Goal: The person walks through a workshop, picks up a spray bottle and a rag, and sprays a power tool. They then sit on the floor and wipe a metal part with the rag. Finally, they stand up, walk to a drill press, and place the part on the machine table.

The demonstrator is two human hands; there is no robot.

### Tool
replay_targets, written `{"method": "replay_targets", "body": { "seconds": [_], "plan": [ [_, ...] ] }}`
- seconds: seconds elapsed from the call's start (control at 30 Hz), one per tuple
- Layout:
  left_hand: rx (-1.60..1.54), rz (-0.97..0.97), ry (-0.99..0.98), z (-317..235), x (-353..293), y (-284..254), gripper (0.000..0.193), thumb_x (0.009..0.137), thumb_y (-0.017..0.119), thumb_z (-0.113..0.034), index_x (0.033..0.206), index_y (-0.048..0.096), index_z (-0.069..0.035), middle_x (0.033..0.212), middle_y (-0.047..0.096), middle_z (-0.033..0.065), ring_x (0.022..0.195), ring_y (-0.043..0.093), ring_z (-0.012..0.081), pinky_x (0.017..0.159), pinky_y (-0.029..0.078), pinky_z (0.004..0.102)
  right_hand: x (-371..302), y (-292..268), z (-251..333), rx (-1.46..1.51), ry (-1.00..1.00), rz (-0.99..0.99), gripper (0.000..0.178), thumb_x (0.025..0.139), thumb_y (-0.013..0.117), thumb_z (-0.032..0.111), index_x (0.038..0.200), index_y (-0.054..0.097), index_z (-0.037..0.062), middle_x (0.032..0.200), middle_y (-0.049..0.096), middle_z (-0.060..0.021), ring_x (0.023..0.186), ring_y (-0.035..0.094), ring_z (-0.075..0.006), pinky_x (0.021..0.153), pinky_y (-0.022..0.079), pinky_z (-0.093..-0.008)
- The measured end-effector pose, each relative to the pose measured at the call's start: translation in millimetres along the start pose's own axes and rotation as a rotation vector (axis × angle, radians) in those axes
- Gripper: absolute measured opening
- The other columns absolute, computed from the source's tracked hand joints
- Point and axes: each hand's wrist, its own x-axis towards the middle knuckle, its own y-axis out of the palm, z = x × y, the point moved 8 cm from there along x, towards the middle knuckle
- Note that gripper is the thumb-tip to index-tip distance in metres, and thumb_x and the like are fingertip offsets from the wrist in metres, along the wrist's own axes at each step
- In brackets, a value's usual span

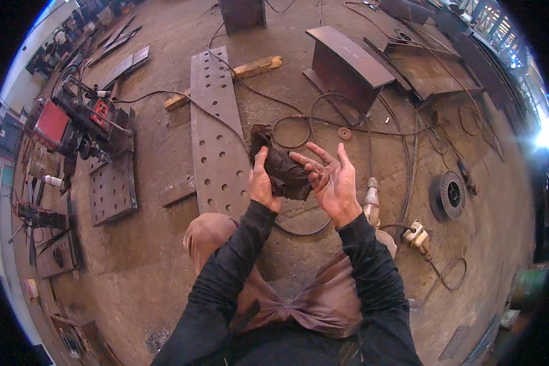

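- Gripping one dark bundle (290,175), the person's left hand (264,184) has its thumb laid over the near left side; its other fingers are mostly hidden.
- One right hand (335,188), loosened, palm up and fingers spread, is at the bundle's right side; whether its fingertips touch cannot be told.
- The bundle is held above the floor (134,262), in front of two bent knees (210,235), seen just beyond the right edge of a long plate (215,131).
- Two plates with many holes: the long one, lying over wood (259,66) that shows past both its long edges, and a shorter plate (111,194) toward the floor's left edge.
- One red machine (50,125), near the far edge of the shorter plate.
- One beam (354,58), beyond the right hand.
- One ring (344,133), one spool (451,195) and two pale fittings (416,236), right of the bundle; several cables (404,158) wind among them.
- Containers: one white bottle (53,180), toward the floor's left edge; its contents cannot be made out.
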Motion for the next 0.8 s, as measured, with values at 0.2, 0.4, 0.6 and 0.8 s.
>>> {"method": "replay_targets", "body": {
  "seconds": [0.2, 0.4, 0.6, 0.8],
  "plan": [
    [-0.028, -0.017, 0.026, 2.3, 7.0, -6.4, 0.036, 0.092, 0.064, -0.042, 0.108, 0.061, -0.01, 0.095, 0.068, 0.003, 0.083, 0.069, 0.0197, 0.076, 0.058, 0.0363, -2.1, 1.6, -6.0, -0.098, 0.027, -0.004, 0.071, 0.101, 0.039, 0.06, 0.136, 0.042, -0.001, 0.122, 0.062, -0.0274, 0.084, 0.069, -0.0205, 0.07, 0.059, -0.0255],
    [-0.012, -0.039, 0.035, 0.8, 5.2, -8.0, 0.04, 0.091, 0.063, -0.046, 0.106, 0.06, -0.009, 0.095, 0.068, 0.0043, 0.081, 0.069, 0.0209, 0.073, 0.059, 0.0371, -0.4, -2.4, -10.2, -0.082, 0.019, -0.026, 0.073, 0.099, 0.042, 0.061, 0.138, 0.04, -0.0018, 0.122, 0.062, -0.0282, 0.08, 0.069, -0.0201, 0.068, 0.059, -0.0242],
    [0.001, -0.053, -0.001, 7.9, 8.7, -9.8, 0.047, 0.091, 0.061, -0.049, 0.114, 0.06, -0.008, 0.103, 0.069, 0.0051, 0.089, 0.069, 0.0214, 0.08, 0.057, 0.0377, -0.1, -6.5, -6.2, -0.077, -0.001, -0.048, 0.074, 0.099, 0.043, 0.06, 0.137, 0.039, -0.0037, 0.12, 0.062, -0.0288, 0.078, 0.068, -0.0169, 0.066, 0.059, -0.0223],
    [-0.033, -0.046, -0.043, 16.3, 20.5, -11.8, 0.049, 0.092, 0.061, -0.05, 0.116, 0.059, -0.007, 0.103, 0.068, 0.0043, 0.09, 0.068, 0.0218, 0.08, 0.056, 0.0379, 4.6, -9.7, -0.8, -0.09, -0.013, -0.1, 0.074, 0.099, 0.045, 0.061, 0.136, 0.04, -0.0032, 0.117, 0.064, -0.0263, 0.074, 0.065, -0.0157, 0.062, 0.056, -0.0213]
  ]
}}
